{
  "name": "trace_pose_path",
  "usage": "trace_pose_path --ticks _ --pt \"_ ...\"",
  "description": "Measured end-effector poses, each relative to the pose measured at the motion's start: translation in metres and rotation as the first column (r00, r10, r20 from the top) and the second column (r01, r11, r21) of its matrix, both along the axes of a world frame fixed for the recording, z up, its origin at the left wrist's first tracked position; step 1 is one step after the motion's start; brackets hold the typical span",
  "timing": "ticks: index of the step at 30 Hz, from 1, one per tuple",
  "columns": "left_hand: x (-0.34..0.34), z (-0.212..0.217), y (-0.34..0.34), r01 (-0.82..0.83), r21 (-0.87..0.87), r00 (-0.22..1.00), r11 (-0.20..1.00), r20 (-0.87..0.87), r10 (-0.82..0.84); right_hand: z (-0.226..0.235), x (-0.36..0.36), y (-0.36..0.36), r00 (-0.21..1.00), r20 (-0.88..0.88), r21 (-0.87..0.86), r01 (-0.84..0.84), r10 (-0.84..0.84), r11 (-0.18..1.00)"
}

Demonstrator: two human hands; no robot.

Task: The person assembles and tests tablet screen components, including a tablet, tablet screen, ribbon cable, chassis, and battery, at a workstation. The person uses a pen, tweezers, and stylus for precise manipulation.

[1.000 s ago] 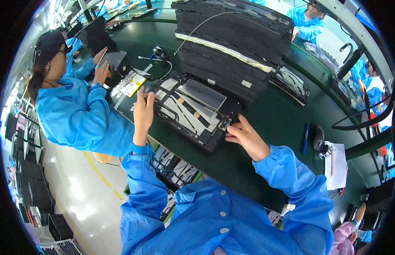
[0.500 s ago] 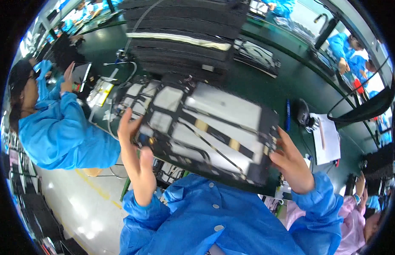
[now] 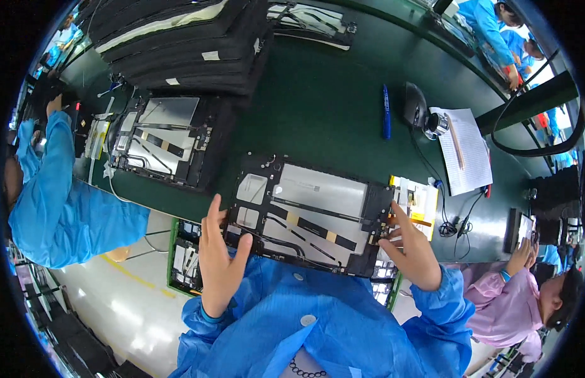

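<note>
I see the left hand (image 3: pixel 218 258) clamped on the left edge of the opened tablet chassis (image 3: pixel 311 214), thumb on top near a cable run, fingers spread up along the frame. The right hand (image 3: pixel 413 251) grips the right edge of the same chassis, fingers curled at its lower right corner. The chassis sits at the near edge of the green bench (image 3: pixel 317 113), tilted slightly, its silver plate facing up with dark ribbon strips crossing it. Just right of it, touching the right fingers, lies a small white-and-yellow tray (image 3: pixel 418 198). A second open chassis (image 3: pixel 163 142) rests further left on the bench, in front of a stack of black trays (image 3: pixel 179 38). A blue pen (image 3: pixel 386 112) and a paper sheet (image 3: pixel 465 148) lie well apart, toward the far right. A neighbour's blue sleeve (image 3: pixel 59 189) shows at left.
</note>
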State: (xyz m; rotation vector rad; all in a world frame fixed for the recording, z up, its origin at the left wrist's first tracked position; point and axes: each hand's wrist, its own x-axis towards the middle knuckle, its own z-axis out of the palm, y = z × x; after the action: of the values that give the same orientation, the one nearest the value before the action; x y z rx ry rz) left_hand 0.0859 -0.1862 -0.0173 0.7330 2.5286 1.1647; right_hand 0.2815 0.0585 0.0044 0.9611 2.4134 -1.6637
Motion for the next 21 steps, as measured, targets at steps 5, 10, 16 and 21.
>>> trace_pose_path --ticks 5,10,16,21 --pt "-0.024 -0.01 0.012 0.061 -0.094 0.987 0.994 -0.145 -0.074 0.009 -0.031 -0.026 0.918 -0.033 0.742 -0.243 0.395 0.625" --pt "-0.043 -0.016 0.019 0.11 -0.04 0.993 0.993 -0.033 -0.111 -0.015 -0.065 -0.045 0.91 -0.018 0.775 -0.249 0.414 0.581" --pt "-0.054 -0.018 0.011 0.147 0.101 0.954 0.984 0.249 -0.168 -0.014 -0.054 -0.034 0.859 -0.21 0.679 -0.215 0.467 0.702" --pt "-0.063 -0.01 0.006 0.159 0.21 0.857 0.965 0.455 -0.241 -0.014 -0.017 -0.029 0.915 -0.384 0.182 0.205 -0.123 0.962"
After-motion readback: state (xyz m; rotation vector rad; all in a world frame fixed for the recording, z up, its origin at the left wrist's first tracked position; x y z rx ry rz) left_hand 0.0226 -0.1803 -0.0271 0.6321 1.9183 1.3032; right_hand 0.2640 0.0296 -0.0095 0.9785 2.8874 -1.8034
